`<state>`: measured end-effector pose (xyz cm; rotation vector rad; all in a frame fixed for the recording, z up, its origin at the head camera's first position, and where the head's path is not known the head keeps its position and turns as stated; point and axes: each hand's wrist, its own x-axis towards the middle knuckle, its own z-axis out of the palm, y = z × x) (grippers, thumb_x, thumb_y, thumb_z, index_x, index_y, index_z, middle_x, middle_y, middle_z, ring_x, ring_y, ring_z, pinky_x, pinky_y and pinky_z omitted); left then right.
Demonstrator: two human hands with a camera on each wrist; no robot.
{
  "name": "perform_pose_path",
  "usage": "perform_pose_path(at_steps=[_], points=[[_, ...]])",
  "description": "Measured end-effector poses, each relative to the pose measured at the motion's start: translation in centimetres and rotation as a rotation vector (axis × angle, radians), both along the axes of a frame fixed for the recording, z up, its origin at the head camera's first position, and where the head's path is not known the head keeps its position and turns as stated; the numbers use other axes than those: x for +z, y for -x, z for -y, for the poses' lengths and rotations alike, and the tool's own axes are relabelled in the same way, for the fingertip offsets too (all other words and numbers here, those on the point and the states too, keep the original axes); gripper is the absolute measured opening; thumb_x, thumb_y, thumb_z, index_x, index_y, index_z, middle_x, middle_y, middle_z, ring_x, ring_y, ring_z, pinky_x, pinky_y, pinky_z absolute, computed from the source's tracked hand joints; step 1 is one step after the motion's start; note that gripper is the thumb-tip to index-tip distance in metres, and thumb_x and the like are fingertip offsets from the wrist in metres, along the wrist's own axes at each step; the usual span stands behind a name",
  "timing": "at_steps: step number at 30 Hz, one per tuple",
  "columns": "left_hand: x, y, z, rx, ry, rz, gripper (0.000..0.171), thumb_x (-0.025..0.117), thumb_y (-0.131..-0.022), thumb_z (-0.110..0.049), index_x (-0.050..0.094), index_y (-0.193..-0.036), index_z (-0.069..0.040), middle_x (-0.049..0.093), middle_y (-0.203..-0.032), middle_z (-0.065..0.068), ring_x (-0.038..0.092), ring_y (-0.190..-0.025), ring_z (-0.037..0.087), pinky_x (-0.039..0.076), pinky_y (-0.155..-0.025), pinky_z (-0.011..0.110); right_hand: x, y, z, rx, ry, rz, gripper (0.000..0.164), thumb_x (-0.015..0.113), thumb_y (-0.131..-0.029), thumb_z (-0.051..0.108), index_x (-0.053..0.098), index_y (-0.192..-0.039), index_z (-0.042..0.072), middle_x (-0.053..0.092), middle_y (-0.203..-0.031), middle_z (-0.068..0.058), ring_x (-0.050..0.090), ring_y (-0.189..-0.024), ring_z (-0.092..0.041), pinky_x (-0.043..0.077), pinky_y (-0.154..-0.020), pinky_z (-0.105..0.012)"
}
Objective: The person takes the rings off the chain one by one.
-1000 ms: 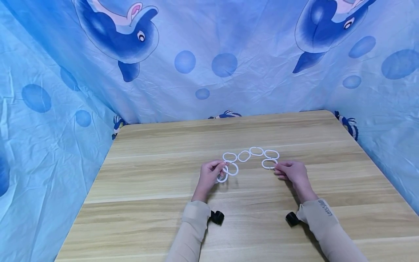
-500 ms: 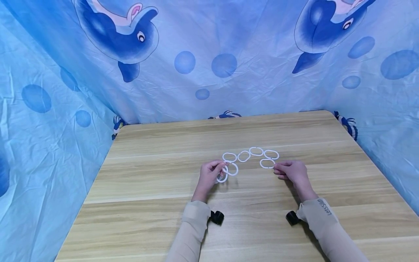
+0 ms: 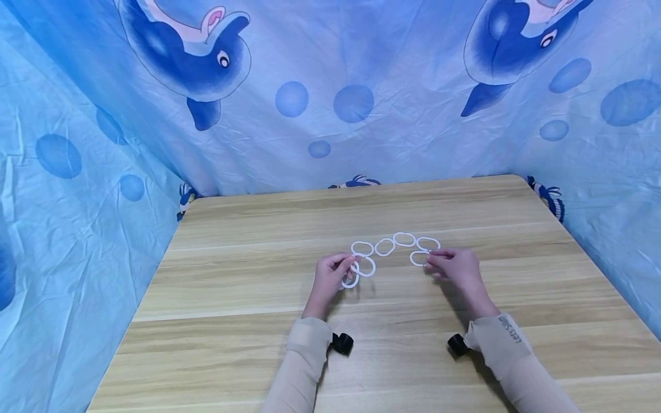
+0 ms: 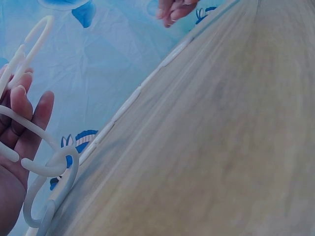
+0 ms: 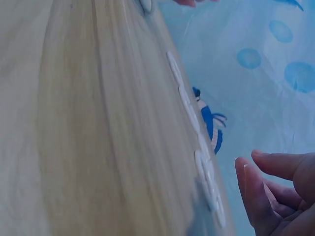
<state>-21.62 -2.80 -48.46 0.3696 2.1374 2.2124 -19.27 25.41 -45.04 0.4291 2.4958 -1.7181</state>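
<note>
My left hand (image 3: pixel 326 278) pinches a white open-ended plastic link between thumb and fingers. In the left wrist view that open link (image 4: pixel 34 127) shows a gap between its ends and hooks through a lower link (image 4: pixel 75 174); another link (image 4: pixel 39 34) rises above the fingertips. Several more white links (image 3: pixel 404 232) lie in an arc on the table to the right. At the arc's right end, my right hand (image 3: pixel 459 268) overlaps the last link (image 3: pixel 411 259). The right wrist view shows its thumb and index fingertips (image 5: pixel 261 153) apart, nothing between them, above the flat links (image 5: pixel 189 110).
The wood-grain table (image 3: pixel 232 344) fills the lower view. Behind and beside it hangs a blue cloth (image 3: pixel 320 166) printed with dolphins. Small black cameras (image 3: pixel 342 343) sit at both wrists, by the beige sleeves (image 3: pixel 304 355).
My right hand first shifted the end link slightly left, then let go and moved a little left and up, over that link's right side. The left hand has stayed in place.
</note>
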Motion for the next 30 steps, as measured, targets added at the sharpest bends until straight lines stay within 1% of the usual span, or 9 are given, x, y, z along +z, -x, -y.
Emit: perform_pose_path(at_steps=[5,9,11,14,16,19,22,26,30], points=[[-0.1,0.0,0.0,0.004,-0.011,0.002,0.020,0.059,-0.094,-0.001,0.065,-0.100,0.016,0.063,-0.098,0.041,0.054,-0.056,0.002,0.046,-0.052,0.012,0.2,0.0,1.4,0.028,-0.101,-0.158,0.034,0.070,-0.087,0.007,0.064,-0.117,-0.007,0.073,-0.098,-0.020,0.065,-0.064,0.001,0.059,-0.060,-0.020],[0.0,0.0,0.0,0.011,-0.022,0.001,0.020,0.059,-0.093,-0.001,0.065,-0.101,0.016,0.063,-0.098,0.042,0.054,-0.056,0.001,0.047,-0.053,0.012,0.2,-0.2,2.8,0.060,-0.211,-0.340,0.030,0.074,-0.082,0.004,0.068,-0.110,-0.005,0.073,-0.094,-0.022,0.059,-0.066,0.009,0.056,-0.059,-0.014],[0.0,0.0,0.0,0.016,-0.025,-0.002,0.020,0.059,-0.093,-0.001,0.065,-0.101,0.017,0.063,-0.096,0.041,0.054,-0.056,0.001,0.047,-0.052,0.012,0.3,-0.3,3.5,0.077,-0.262,-0.420,0.029,0.076,-0.080,0.003,0.070,-0.108,-0.003,0.074,-0.091,-0.018,0.062,-0.071,0.005,0.054,-0.063,-0.011],[0.0,0.0,0.0,0.023,-0.031,-0.009,0.020,0.059,-0.093,-0.001,0.065,-0.101,0.017,0.065,-0.092,0.038,0.054,-0.056,0.002,0.047,-0.052,0.012,0.3,-0.5,4.4,0.103,-0.315,-0.520,0.029,0.077,-0.079,0.002,0.071,-0.107,0.000,0.075,-0.089,-0.014,0.068,-0.077,-0.010,0.053,-0.065,-0.010],[0.0,0.1,0.0,0.032,-0.034,-0.018,0.020,0.060,-0.093,-0.001,0.066,-0.100,0.017,0.068,-0.086,0.030,0.054,-0.055,0.002,0.047,-0.052,0.013,0.3,-0.6,5.0,0.121,-0.328,-0.563,0.030,0.077,-0.078,0.002,0.071,-0.108,0.001,0.075,-0.089,-0.012,0.070,-0.080,-0.021,0.055,-0.065,-0.013],[-0.1,0.1,0.0,0.043,-0.044,-0.023,0.020,0.061,-0.093,-0.002,0.066,-0.099,0.017,0.070,-0.077,0.014,0.055,-0.055,0.002,0.048,-0.052,0.013,0.2,-0.7,5.8,0.153,-0.343,-0.642,0.032,0.080,-0.076,0.002,0.071,-0.107,0.002,0.074,-0.087,-0.011,0.071,-0.080,-0.026,0.059,-0.061,-0.021],[-0.1,0.1,0.1,0.049,-0.053,-0.021,0.021,0.061,-0.092,-0.002,0.066,-0.099,0.017,0.067,-0.072,-0.001,0.055,-0.054,0.002,0.048,-0.051,0.012,0.1,-0.6,6.5,0.194,-0.349,-0.714,0.034,0.081,-0.074,0.001,0.072,-0.106,0.002,0.074,-0.087,-0.010,0.071,-0.078,-0.025,0.060,-0.059,-0.025],[-0.1,0.1,0.1,0.057,-0.054,-0.016,0.021,0.061,-0.093,-0.001,0.065,-0.100,0.018,0.065,-0.071,-0.006,0.055,-0.054,0.002,0.048,-0.051,0.013,-0.2,-0.7,7.3,0.244,-0.369,-0.798,0.034,0.082,-0.071,0.000,0.072,-0.104,0.002,0.073,-0.085,-0.010,0.070,-0.077,-0.024,0.059,-0.058,-0.023],[0.0,0.1,0.2,0.070,-0.040,-0.018,0.021,0.061,-0.093,-0.003,0.066,-0.100,0.017,0.065,-0.072,-0.003,0.055,-0.054,0.002,0.048,-0.051,0.013,-0.4,-0.8,8.0,0.288,-0.366,-0.828,0.037,0.083,-0.070,0.003,0.071,-0.105,0.002,0.073,-0.087,-0.010,0.070,-0.079,-0.024,0.059,-0.060,-0.021]])
